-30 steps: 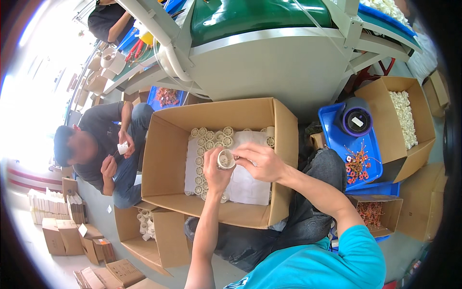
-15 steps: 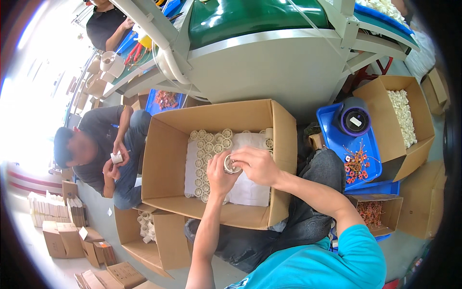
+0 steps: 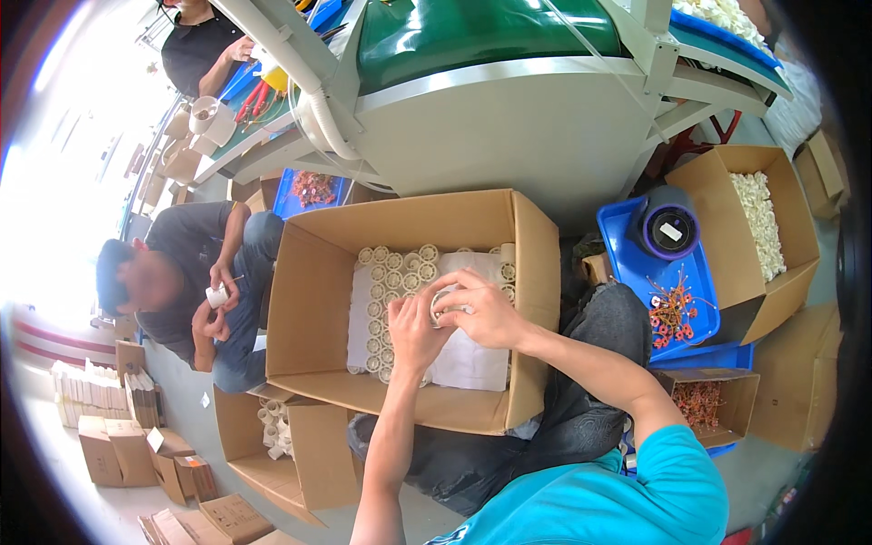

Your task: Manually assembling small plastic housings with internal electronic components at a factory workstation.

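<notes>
Above a large open cardboard box (image 3: pixel 331 400), my left hand (image 3: pixel 414 334) and my right hand (image 3: pixel 492 314) meet around one white round plastic cup-like part (image 3: pixel 448 309). The left fingers close on its left side. The right fingers curl over its upper and right side, hiding much of it. Inside the box, many similar white cylindrical parts (image 3: pixel 392 277) stand in rows on a pale sheet (image 3: pixel 472 363). A few more stand along the box's right inner wall.
At the right lie a blue tray (image 3: pixel 623 221) with a dark round device (image 3: pixel 670 225) and red-and-orange wired pieces (image 3: pixel 672 313), and a box of white parts (image 3: pixel 758 227). A co-worker (image 3: pixel 182 282) sits left, holding a white part. A conveyor (image 3: pixel 481 118) stands ahead.
My right fingers have shifted from pinching at the part's opening to curling over its top and right side. My left hand has barely moved. The co-worker's hands have shifted slightly.
</notes>
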`<state>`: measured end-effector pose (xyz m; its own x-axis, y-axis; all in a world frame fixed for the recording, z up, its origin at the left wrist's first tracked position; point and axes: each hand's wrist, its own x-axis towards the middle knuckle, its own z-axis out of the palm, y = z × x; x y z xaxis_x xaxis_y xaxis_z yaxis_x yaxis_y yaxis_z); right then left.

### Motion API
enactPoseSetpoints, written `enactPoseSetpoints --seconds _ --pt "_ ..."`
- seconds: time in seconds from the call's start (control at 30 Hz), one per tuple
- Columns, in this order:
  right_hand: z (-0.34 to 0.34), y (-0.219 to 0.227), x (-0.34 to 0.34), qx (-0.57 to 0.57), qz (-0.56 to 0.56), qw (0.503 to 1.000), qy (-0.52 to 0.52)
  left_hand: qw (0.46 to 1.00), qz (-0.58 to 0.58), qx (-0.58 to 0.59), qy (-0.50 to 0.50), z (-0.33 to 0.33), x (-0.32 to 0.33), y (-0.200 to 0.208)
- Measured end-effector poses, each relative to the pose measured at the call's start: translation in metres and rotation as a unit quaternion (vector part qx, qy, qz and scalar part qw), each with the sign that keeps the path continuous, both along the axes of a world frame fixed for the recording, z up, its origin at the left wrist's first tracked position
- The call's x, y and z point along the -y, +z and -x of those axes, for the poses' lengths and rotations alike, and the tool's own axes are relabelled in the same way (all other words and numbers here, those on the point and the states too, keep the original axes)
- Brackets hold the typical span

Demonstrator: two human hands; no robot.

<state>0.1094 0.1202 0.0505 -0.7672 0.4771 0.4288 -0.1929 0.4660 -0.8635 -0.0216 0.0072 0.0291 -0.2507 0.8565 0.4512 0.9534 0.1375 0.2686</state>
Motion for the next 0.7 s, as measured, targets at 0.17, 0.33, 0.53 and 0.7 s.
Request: enactPoseSetpoints --seconds 0.17,0.33,0.53,0.7 --pt "0.000 0.000 -0.001 0.007 -0.151 0.985 -0.078 0.999 -0.034 0.005 -0.005 -0.001 0.001 0.004" --pt "-0.001 0.000 0.001 0.018 -0.168 0.983 -0.075 0.998 -0.015 -0.058 0.007 -0.004 0.001 0.015" --pt "0.004 -0.008 0.004 0.019 -0.102 0.994 -0.040 0.999 0.021 -0.031 -0.010 -0.003 0.002 0.008" --pt "0.001 -0.001 0.003 0.011 -0.281 0.955 -0.096 0.990 -0.012 0.138 -0.023 -0.008 0.001 0.005"
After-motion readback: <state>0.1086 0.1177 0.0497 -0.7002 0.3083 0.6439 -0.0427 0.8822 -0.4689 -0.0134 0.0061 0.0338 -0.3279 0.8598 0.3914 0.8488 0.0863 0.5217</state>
